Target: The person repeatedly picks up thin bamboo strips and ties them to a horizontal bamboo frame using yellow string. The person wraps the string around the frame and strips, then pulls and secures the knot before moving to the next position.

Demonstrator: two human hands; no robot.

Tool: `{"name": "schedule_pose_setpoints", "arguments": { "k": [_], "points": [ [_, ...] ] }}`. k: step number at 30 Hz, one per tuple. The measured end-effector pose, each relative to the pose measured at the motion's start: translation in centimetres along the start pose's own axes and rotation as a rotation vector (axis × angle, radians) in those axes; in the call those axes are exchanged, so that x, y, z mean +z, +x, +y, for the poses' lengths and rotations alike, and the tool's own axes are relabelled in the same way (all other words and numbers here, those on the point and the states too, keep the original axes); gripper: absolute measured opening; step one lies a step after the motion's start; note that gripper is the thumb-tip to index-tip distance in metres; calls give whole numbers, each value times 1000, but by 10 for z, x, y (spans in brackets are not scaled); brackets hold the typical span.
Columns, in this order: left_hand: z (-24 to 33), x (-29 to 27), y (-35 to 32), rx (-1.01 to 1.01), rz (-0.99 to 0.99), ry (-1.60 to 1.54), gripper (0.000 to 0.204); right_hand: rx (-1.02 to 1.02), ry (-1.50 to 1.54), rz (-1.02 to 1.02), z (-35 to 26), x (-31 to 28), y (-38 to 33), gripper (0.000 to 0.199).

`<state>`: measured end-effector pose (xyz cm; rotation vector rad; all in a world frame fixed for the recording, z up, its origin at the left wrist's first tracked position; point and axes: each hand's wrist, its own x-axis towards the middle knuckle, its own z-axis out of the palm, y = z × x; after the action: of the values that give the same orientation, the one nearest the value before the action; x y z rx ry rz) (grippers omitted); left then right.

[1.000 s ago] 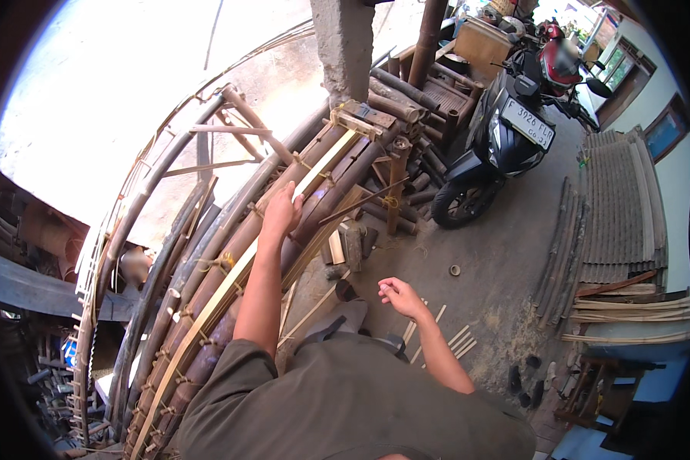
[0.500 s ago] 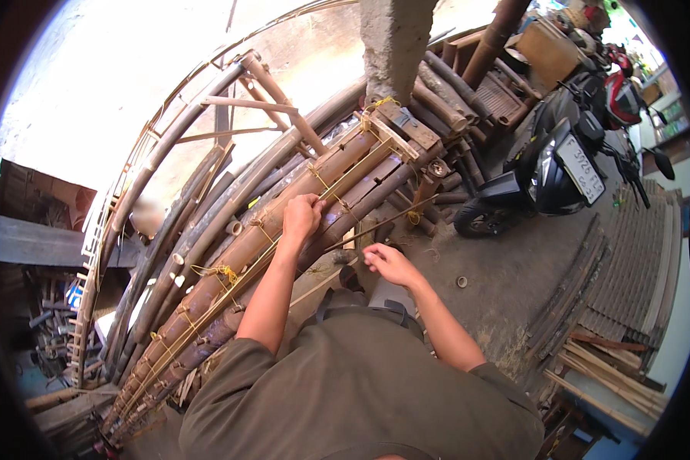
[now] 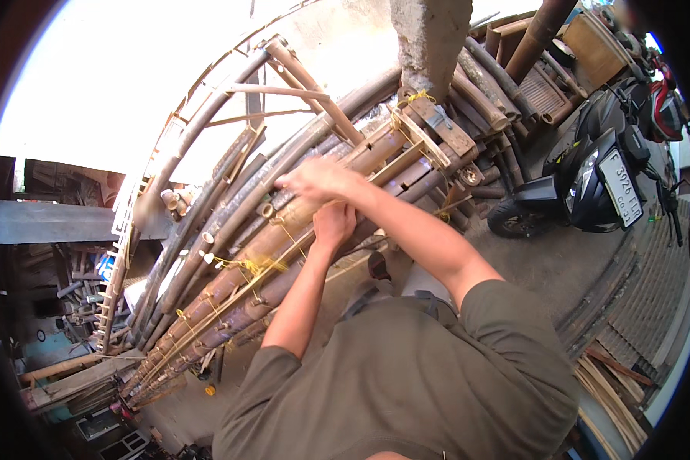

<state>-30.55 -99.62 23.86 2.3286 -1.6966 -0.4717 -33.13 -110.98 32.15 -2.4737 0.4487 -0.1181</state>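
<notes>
Long brown bamboo poles (image 3: pixel 215 287) lie side by side in front of me. Thin bamboo strips (image 3: pixel 287 254) run along them, bound at intervals with yellow cord (image 3: pixel 247 266). My left hand (image 3: pixel 334 222) is closed over the strips at the near side of the poles; what its fingers pinch is hidden. Passing above it, my right hand (image 3: pixel 320 181) reaches over the poles to the far side. Motion smears its fingers, so any grip is unclear. A wooden end frame (image 3: pixel 422 138) crosses the poles at their right end.
Beyond the poles stand a curved bamboo frame (image 3: pixel 178 149) and more loose bamboo (image 3: pixel 241 207). A concrete post (image 3: pixel 429 46) rises behind the end frame. On the right are a parked motorcycle (image 3: pixel 590 184) and stacked corrugated sheets (image 3: pixel 652 284).
My right hand has swung from near my body up and left, across my left hand to the poles' far side. My left hand remains closed at the strips. The view has shifted.
</notes>
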Motion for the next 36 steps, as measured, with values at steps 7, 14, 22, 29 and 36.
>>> {"name": "schedule_pose_setpoints", "arguments": {
  "k": [7,14,22,29,36],
  "points": [
    [8,-14,0,-48,71,-135,32,208,857,24,51,-12,3,45],
    [3,-5,2,12,154,-207,26,-213,432,208,52,95,-180,35],
    [-79,1,152,66,448,-334,31,-29,516,133,44,78,-199,31],
    [20,-32,163,-40,37,146,32,802,1212,446,165,82,-237,39],
    [143,45,110,-32,163,-100,25,-202,1886,1210,97,-27,-165,18]
  ]
}}
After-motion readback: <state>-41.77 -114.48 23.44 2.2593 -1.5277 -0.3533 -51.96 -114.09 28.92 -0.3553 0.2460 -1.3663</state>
